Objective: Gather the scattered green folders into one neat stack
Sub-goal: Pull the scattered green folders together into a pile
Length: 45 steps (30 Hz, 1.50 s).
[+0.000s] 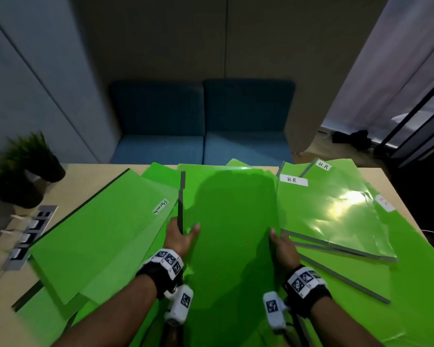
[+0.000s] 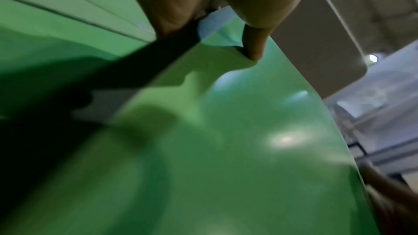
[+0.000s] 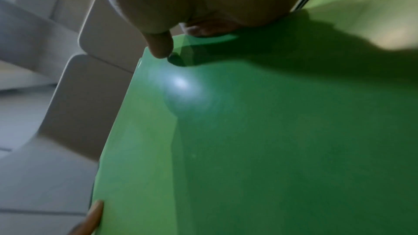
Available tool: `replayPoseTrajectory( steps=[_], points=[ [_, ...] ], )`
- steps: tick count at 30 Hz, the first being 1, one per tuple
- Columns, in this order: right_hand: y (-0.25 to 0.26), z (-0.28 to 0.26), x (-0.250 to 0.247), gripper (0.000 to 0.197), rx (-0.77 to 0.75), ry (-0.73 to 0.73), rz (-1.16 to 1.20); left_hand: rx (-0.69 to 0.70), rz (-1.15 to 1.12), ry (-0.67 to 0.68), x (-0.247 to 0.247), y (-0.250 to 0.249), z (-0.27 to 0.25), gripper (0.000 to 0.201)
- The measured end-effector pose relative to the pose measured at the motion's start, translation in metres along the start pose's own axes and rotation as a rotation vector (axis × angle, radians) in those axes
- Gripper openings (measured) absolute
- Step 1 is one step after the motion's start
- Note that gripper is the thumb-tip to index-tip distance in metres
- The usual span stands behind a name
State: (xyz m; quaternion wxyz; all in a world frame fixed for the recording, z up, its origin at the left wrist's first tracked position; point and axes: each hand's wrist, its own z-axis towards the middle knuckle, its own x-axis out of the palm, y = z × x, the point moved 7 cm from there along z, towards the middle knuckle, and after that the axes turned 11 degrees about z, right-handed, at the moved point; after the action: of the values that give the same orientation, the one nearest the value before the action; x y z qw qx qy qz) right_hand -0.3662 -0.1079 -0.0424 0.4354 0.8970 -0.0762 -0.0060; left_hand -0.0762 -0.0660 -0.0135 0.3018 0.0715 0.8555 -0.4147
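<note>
Both hands hold one green folder [image 1: 231,221] up over the middle of the table. My left hand [image 1: 179,236] grips its left edge by the dark spine, thumb on top [image 2: 254,49]. My right hand [image 1: 283,246] grips the right edge, thumb on the cover [image 3: 159,45]. More green folders lie scattered underneath: one labelled "Permits" [image 1: 105,229] at the left, and several labelled "H-R" [image 1: 336,204] fanned out at the right. Others lie near the front edge, partly hidden by my arms.
Two potted plants [image 1: 23,169] stand at the table's left end, beside a socket strip [image 1: 28,236]. The wooden table [image 1: 85,174] ends at the far side in front of a blue sofa [image 1: 203,121]. A bare strip of table shows at the right [image 1: 398,194].
</note>
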Motion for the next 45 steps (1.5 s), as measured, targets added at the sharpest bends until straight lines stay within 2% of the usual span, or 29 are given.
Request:
replayPoseTrajectory(
  steps=[2,4,8,9,11,13,14,15,17,19,21,23,25,27,29,32,35,38,39,41,43,44,45],
  points=[
    [-0.014,-0.005,0.005,0.072,0.046,0.032,0.02,-0.055,-0.049,0.087,0.016,0.014,-0.01,0.08],
    [-0.022,-0.008,0.008,0.074,0.075,0.036,0.041,-0.065,-0.079,0.114,0.024,0.024,-0.018,0.092],
    [-0.026,-0.006,0.004,0.081,0.068,0.009,0.015,-0.075,0.166,0.256,0.04,0.041,-0.029,0.097],
    [-0.026,-0.006,0.003,0.08,0.072,0.007,0.022,-0.051,0.231,0.226,0.037,0.04,-0.028,0.098],
    [-0.028,-0.007,0.004,0.073,0.095,0.02,0.069,0.074,0.364,0.041,0.019,0.022,-0.015,0.102],
    [-0.028,-0.011,0.008,0.07,0.122,0.046,0.09,0.238,0.477,-0.141,0.0,-0.022,0.003,0.097],
    [-0.029,-0.013,0.009,0.07,0.116,0.062,0.096,0.317,0.527,-0.185,-0.005,-0.05,0.011,0.091],
    [-0.029,-0.016,0.011,0.071,0.11,0.071,0.09,0.384,0.59,-0.194,-0.005,-0.078,0.018,0.085],
    [-0.026,-0.022,0.017,0.081,0.079,0.104,0.04,0.463,0.702,-0.128,0.008,-0.125,0.028,0.081],
    [-0.014,-0.027,0.024,0.093,0.006,0.15,-0.063,0.467,0.751,0.011,0.032,-0.153,0.032,0.086],
    [0.001,-0.03,0.03,0.104,-0.081,0.186,-0.285,0.444,0.806,0.113,0.057,-0.168,0.029,0.092],
    [0.009,-0.023,0.028,0.11,-0.17,0.213,-0.479,0.435,0.861,0.1,0.077,-0.177,0.024,0.1],
    [0.009,-0.014,0.024,0.107,-0.204,0.205,-0.528,0.42,0.903,0.037,0.091,-0.181,0.018,0.11],
    [0.002,-0.004,0.017,0.111,-0.205,0.187,-0.49,0.418,0.961,-0.024,0.103,-0.184,0.013,0.11],
    [-0.014,0.01,0.01,0.118,-0.187,0.147,-0.36,0.418,0.983,-0.05,0.11,-0.185,0.009,0.097],
    [-0.025,0.011,0.007,0.103,-0.141,0.135,-0.234,0.452,0.974,-0.049,0.11,-0.186,0.006,0.079],
    [-0.019,-0.004,0.008,0.064,-0.106,0.129,-0.094,0.551,1.002,-0.063,0.11,-0.183,-0.001,0.068],
    [-0.017,-0.003,0.008,0.069,-0.091,0.176,-0.032,0.606,1.008,-0.093,0.112,-0.177,-0.006,0.07],
    [-0.016,-0.003,0.009,0.064,-0.094,0.193,-0.043,0.619,1.012,-0.096,0.113,-0.176,-0.006,0.072],
    [-0.018,-0.001,0.01,0.054,-0.082,0.213,-0.022,0.638,0.991,-0.043,0.114,-0.171,-0.005,0.078],
    [-0.021,-0.007,0.012,0.055,-0.036,0.232,0.082,0.611,0.864,0.038,0.104,-0.161,0.004,0.084],
    [-0.022,-0.011,0.012,0.06,-0.019,0.235,0.115,0.593,0.791,0.013,0.092,-0.153,0.01,0.085],
    [-0.024,-0.011,0.01,0.066,0.002,0.229,0.125,0.567,0.737,-0.073,0.072,-0.145,0.017,0.082]
  ],
)
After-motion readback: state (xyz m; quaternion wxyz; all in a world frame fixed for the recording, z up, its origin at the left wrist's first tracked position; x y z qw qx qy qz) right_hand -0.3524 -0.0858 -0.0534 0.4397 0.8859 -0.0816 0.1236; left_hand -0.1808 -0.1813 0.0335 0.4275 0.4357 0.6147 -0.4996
